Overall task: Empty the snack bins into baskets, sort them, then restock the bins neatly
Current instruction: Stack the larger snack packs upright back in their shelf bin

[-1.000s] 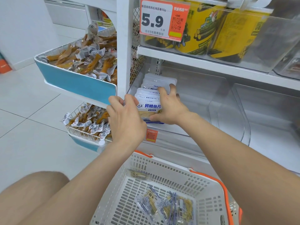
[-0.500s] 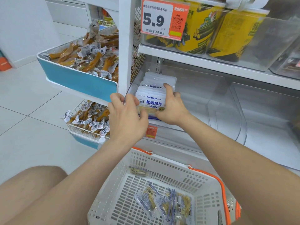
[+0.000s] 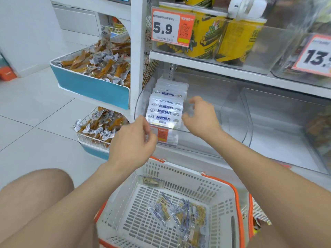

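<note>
Centre frame: my left hand (image 3: 132, 144) and right hand (image 3: 201, 119) hover empty, fingers loose, flanking the fish packets (image 3: 165, 109); I'd square the row gently inside the clear bin (image 3: 232, 111).

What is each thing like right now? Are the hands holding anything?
Left hand, empty, fingers loosely curled.
Right hand, empty, beside the packets.
Fish packets, standing in a row inside the clear bin.
White basket, nearly empty, a few loose packets at the bottom.
Blue tray, heaped with snacks.
</note>
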`<state>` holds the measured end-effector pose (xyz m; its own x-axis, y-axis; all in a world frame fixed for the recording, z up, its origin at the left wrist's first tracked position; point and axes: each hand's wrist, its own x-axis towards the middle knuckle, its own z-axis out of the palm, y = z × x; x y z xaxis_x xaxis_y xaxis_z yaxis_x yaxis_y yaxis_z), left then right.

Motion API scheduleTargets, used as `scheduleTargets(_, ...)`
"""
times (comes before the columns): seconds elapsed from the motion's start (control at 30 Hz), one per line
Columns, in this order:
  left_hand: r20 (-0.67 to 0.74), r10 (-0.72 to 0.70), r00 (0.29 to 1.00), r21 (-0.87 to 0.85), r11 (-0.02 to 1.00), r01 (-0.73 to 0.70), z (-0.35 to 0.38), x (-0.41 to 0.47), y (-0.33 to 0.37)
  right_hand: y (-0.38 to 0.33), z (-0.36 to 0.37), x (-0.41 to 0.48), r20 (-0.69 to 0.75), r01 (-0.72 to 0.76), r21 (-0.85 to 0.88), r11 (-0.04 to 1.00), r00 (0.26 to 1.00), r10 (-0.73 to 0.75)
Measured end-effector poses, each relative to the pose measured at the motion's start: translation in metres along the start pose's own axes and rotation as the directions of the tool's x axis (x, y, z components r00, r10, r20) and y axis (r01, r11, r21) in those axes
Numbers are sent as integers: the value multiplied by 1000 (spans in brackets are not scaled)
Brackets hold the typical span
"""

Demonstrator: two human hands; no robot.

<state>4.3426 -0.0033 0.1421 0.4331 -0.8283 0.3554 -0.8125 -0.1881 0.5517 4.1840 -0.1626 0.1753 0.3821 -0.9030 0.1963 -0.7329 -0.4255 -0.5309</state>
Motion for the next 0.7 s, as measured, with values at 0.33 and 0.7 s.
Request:
scheduleTargets(0.33,881,-211,423,326,919,-220,106,-34,-61,35,44,-133,611,382,-93,919,751,-251)
scheduleTargets(0.7,688,-187,702,432,882,-189,234,-86,-142,205,205,-180,716,-166,-324,931,601,356)
